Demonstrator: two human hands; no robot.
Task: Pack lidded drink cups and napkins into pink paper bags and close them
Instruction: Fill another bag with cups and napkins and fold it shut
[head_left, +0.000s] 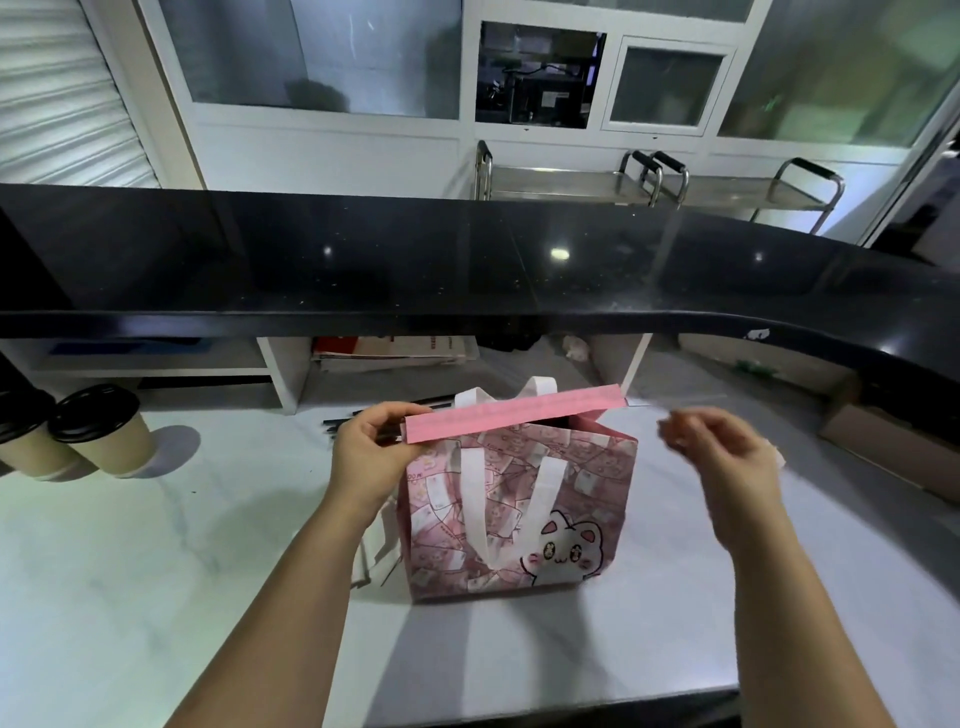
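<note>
Both hands work above the white bench (156, 571), arms reaching in from its near edge. Left hand (363, 447) pinches the left end of the flap (514, 413) folded over the top of the pink bag (519, 519), which stands mid-bench. Right hand (722, 457) hangs just right of the bag, off it, fingers bent but blurred; I cannot tell whether they hold anything. Two lidded cups (104, 431) stand at the left edge. Black straws (343, 423) lie behind the bag, below the dark counter (467, 260).

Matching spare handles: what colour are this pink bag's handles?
White handles on the pink bag; head view shows them best.
</note>
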